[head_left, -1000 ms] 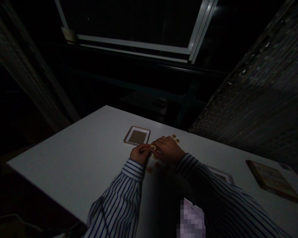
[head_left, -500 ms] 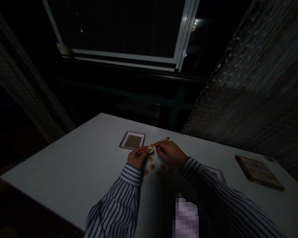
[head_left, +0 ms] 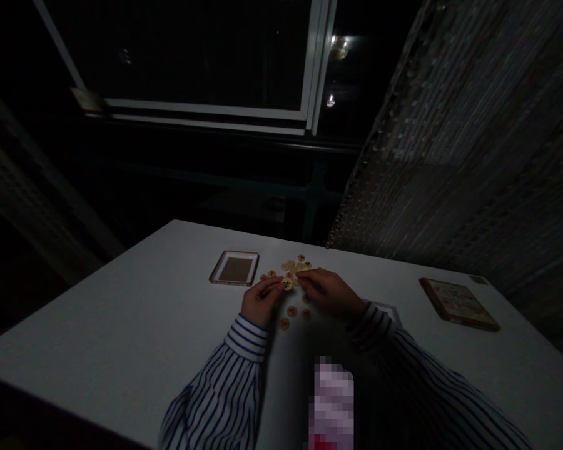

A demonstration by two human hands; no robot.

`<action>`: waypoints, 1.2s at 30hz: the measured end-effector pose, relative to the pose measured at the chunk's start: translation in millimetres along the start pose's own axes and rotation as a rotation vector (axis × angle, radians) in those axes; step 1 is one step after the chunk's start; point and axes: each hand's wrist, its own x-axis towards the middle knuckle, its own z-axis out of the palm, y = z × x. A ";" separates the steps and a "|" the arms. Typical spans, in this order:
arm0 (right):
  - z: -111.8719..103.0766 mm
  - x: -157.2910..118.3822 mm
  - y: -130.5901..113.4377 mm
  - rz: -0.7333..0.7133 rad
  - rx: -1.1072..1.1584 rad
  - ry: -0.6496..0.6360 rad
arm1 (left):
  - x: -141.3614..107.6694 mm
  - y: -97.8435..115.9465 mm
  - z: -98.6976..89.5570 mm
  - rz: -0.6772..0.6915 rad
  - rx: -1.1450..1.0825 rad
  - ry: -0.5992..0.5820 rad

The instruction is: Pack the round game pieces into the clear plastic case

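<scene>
My left hand (head_left: pixel 261 301) pinches a round pale disc (head_left: pixel 288 284) with a dark mark on its face, held up above the white table (head_left: pixel 178 325). Just to the right, my right hand (head_left: pixel 327 290) has its thumb and fingers pressed together beside the disc, over a loose cluster of pale discs (head_left: pixel 291 265); what its fingertips hold, if anything, is too small to tell. Several discs with reddish marks (head_left: pixel 291 310) lie nearer to me between my wrists. Others sit left of the cluster, by my left fingertips.
A shallow open tray (head_left: pixel 234 269) lies left of the discs. Partly behind my right wrist is another pale tray (head_left: pixel 388 310). A brown-edged box (head_left: pixel 460 304) rests at the right. Beaded curtains (head_left: pixel 473 156) hang beyond the table.
The view has shifted to the right. My right hand has moved slightly away from the cluster, so more of the pale discs show. My left hand still holds the marked disc.
</scene>
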 end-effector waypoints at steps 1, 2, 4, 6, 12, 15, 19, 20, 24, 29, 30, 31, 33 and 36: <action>-1.3 -3.3 1.8 0.008 0.011 0.013 | -1.3 0.5 2.9 -0.002 0.000 -0.013; -2.7 -6.6 3.8 0.015 0.017 0.023 | -2.5 0.8 6.0 -0.005 0.001 -0.024; -5.8 -13.3 7.8 0.028 0.021 0.034 | -4.7 1.0 12.3 -0.007 0.016 -0.042; -9.7 -20.2 11.7 0.041 0.019 0.034 | -6.9 0.5 19.3 -0.016 0.031 -0.068; -22.6 -41.1 24.0 0.082 0.045 0.053 | -14.5 -1.9 43.1 -0.004 0.041 -0.081; -26.9 -51.3 31.1 0.097 0.071 0.069 | -17.0 -3.0 54.0 -0.008 0.065 -0.125; -30.8 -64.1 39.3 0.117 0.114 0.099 | -19.3 -7.0 67.2 -0.045 0.039 -0.156; -31.4 -67.1 41.2 0.128 0.117 0.102 | -20.0 -8.2 70.3 -0.042 0.039 -0.154; -33.0 -77.8 49.5 0.158 0.111 0.114 | -22.1 -11.6 81.4 -0.022 0.079 -0.183; -35.6 -86.8 58.3 0.185 0.121 0.142 | -24.4 -10.7 94.5 -0.031 0.087 -0.235; -36.3 -88.3 59.5 0.193 0.122 0.141 | -25.1 -10.1 97.2 -0.032 0.094 -0.246; -37.1 -89.9 60.5 0.201 0.123 0.142 | -25.8 -9.4 99.9 -0.030 0.102 -0.255; -38.3 -93.0 62.3 0.209 0.138 0.154 | -27.2 -8.0 105.1 -0.017 0.119 -0.272; -39.1 -97.4 65.5 0.206 0.177 0.188 | -28.5 -6.9 111.7 -0.013 0.118 -0.289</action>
